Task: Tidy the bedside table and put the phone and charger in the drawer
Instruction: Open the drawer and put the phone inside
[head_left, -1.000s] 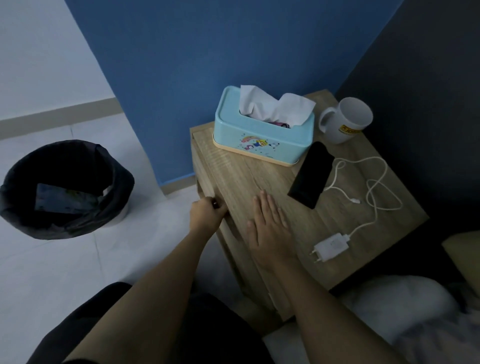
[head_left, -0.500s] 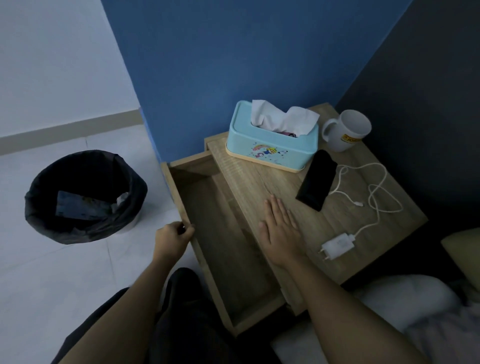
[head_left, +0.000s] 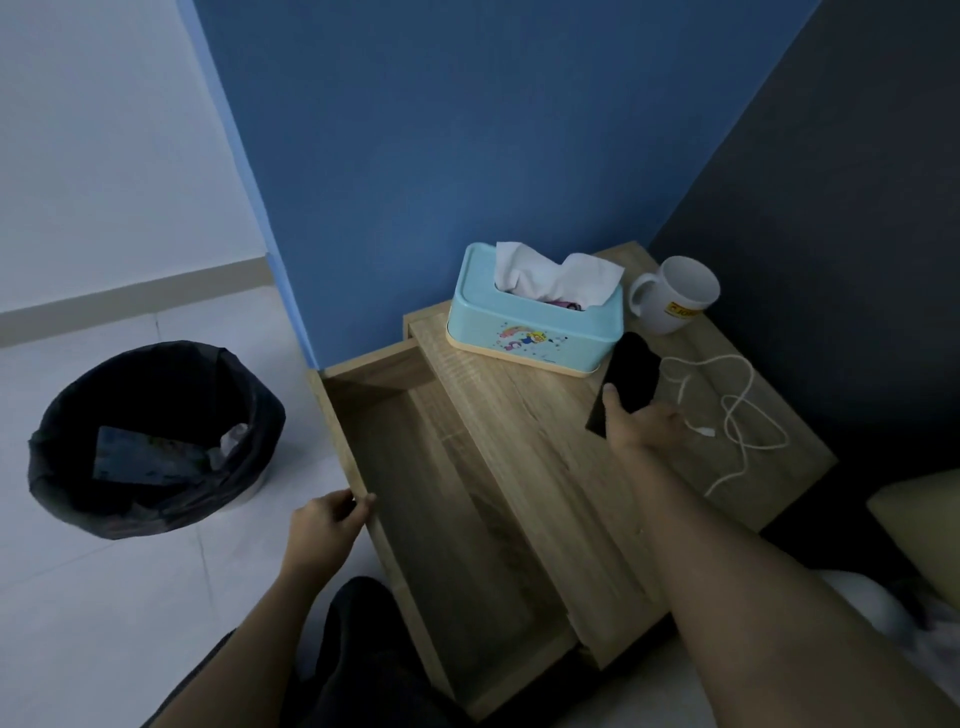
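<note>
Head view shows the phone (head_left: 626, 379), black and screen-dark, lying on the bedside table (head_left: 524, 415) with its far end touching the tissue box (head_left: 535, 322). The right hand (head_left: 647, 428) has closed on its near end, thumb on the left edge and fingers curling under the right; half a second ago that hand lay flat and spread on the tabletop, well short of the phone. So the pick-up has begun, though the phone does not look lifted yet. The charger cable (head_left: 737, 415) loops white just right of the hand, its free plug end beside the knuckles; the adapter block seems hidden behind the forearm.

The drawer (head_left: 441, 519) stands pulled far out, bare inside, which a second ago it was not. The left hand (head_left: 324, 525) pinches its front-left corner, thumb and fingers pressed on the wood. The way is open for both items.

Further out, a white mug (head_left: 675, 301) carries a yellow label with dark letters, too small to read; the tissue box bears a cartoon rainbow picture, no legible words. A black-lined bin (head_left: 156, 441) sits on the floor.
</note>
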